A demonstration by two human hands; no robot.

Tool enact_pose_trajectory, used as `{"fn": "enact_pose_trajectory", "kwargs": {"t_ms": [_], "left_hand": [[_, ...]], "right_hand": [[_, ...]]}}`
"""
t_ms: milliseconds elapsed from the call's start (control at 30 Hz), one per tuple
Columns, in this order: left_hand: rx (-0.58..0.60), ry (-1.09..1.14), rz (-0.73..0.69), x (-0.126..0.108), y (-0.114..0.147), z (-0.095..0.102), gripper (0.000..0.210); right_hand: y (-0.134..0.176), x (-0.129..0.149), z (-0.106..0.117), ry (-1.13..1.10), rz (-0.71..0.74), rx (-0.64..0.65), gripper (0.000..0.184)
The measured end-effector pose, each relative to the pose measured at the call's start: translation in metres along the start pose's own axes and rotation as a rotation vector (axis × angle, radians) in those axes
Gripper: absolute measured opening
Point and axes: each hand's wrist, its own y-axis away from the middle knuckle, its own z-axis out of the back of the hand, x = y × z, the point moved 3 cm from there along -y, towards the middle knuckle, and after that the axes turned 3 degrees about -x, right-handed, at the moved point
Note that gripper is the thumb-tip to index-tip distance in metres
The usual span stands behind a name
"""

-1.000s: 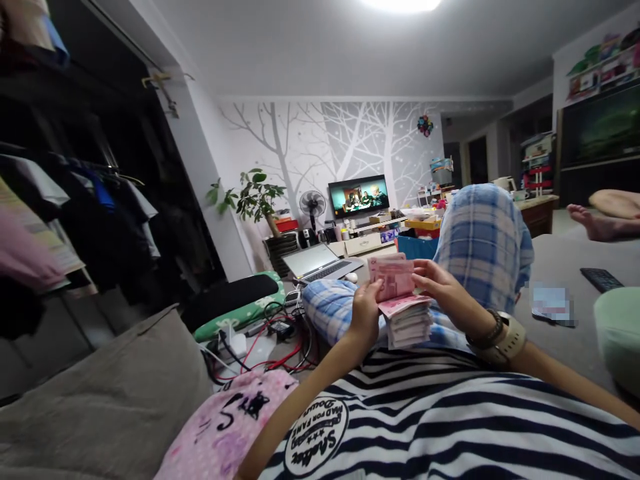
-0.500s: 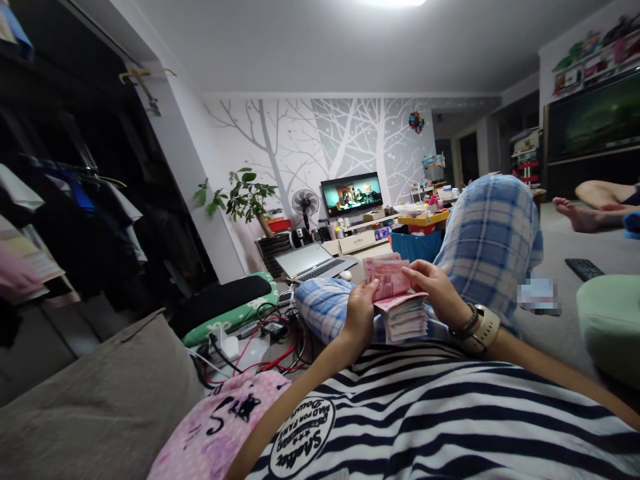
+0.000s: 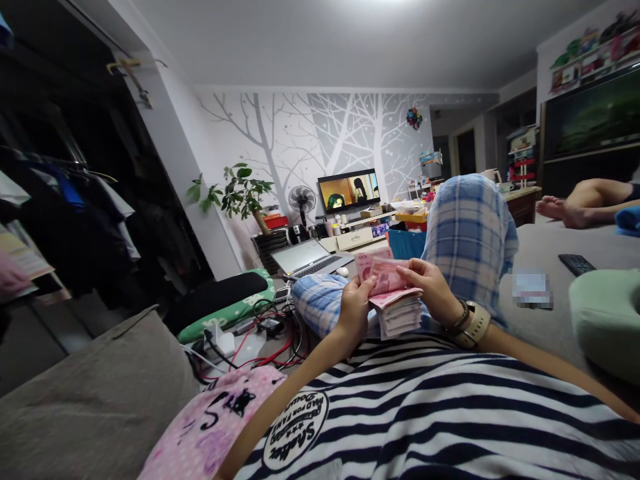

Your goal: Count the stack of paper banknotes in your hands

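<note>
A thick stack of pink banknotes [image 3: 400, 312] is held above my lap, its lower layers showing as pale edges. My left hand [image 3: 356, 303] grips the stack's left side, with the thumb on the notes. Upright above the stack stand a few fanned pink notes [image 3: 384, 275]. At their right edge, my right hand [image 3: 429, 285] pinches a note between thumb and fingers. My right wrist wears a pale watch and a dark bracelet. How many notes are pinched, I cannot tell.
An open laptop [image 3: 310, 257] and a white mouse [image 3: 343, 271] sit beyond my bent knee. Tangled cables [image 3: 273, 333] lie to the left, near a pink cushion [image 3: 215, 427]. Rightward are a remote control [image 3: 576, 264], a green cushion [image 3: 607, 320] and another person's legs [image 3: 590, 203].
The view has shifted slightly, and my raised knee has moved a little left. Both hands stay on the banknotes, with the upright notes slightly differently fanned.
</note>
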Motion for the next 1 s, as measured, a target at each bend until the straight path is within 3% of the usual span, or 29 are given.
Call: {"fn": "enact_pose_trajectory", "kwargs": {"t_ms": [200,333,633,900,1000], "left_hand": [[0.0,0.01,0.015,-0.002,0.003,-0.003,0.027],[-0.076,-0.018,-0.025,-0.003,0.003,0.0,0.013],[-0.199,-0.026,-0.005,-0.01,0.008,-0.001,0.009],[-0.136,-0.188,-0.056,-0.019,0.015,-0.008,0.018],[-0.125,-0.346,-0.141,-0.019,0.013,-0.003,0.022]], "right_hand": [[0.003,0.004,0.0,0.016,0.018,0.012,0.042],[0.003,0.008,0.002,0.045,0.049,0.017,0.042],[0.007,0.013,0.0,0.077,0.109,0.012,0.035],[0.009,0.015,-0.001,0.03,0.159,0.002,0.024],[0.01,0.015,-0.002,0.02,0.159,0.014,0.023]]}}
